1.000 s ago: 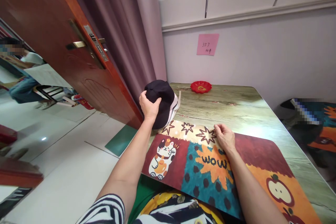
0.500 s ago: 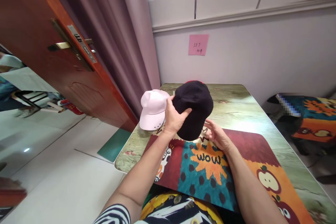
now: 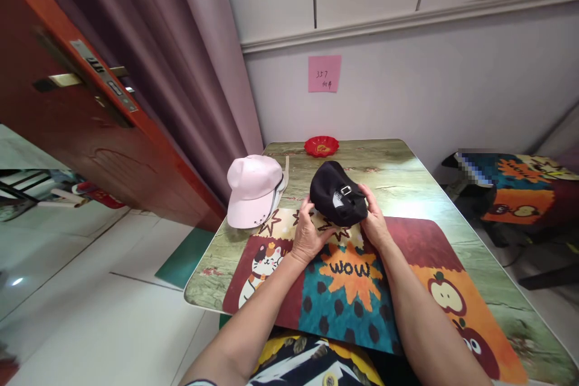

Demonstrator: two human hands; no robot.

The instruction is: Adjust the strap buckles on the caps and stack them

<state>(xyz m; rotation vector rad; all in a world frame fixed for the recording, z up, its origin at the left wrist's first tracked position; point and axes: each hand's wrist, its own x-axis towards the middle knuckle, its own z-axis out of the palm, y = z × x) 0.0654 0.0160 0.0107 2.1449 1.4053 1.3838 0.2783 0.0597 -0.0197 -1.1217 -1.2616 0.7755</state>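
Note:
Between my hands is a black baseball cap (image 3: 332, 190), turned so that its back strap and small metal buckle face me. My left hand (image 3: 310, 232) grips the cap's left edge, thumb stretched out beneath it. On the other side, my right hand (image 3: 374, 217) holds the cap near the buckle, fingers wrapped behind the edge. The cap is above the patterned mat (image 3: 344, 313), which bears the word WOW. To the left, a pink cap (image 3: 254, 187) rests on the table, its brim toward me, with something pale tucked behind it.
A red scalloped dish (image 3: 321, 146) stands at the back of the wood-patterned table (image 3: 384, 163). A pink paper note (image 3: 324, 74) is on the wall. Left of the table are a purple curtain (image 3: 203, 60) and a wooden door (image 3: 90, 132). Another patterned surface (image 3: 520, 187) lies at right.
The black cap has been turned from its brim and crown to its buckled back. My right hand has closed on it, and my left hand has shifted from its top to its lower left edge.

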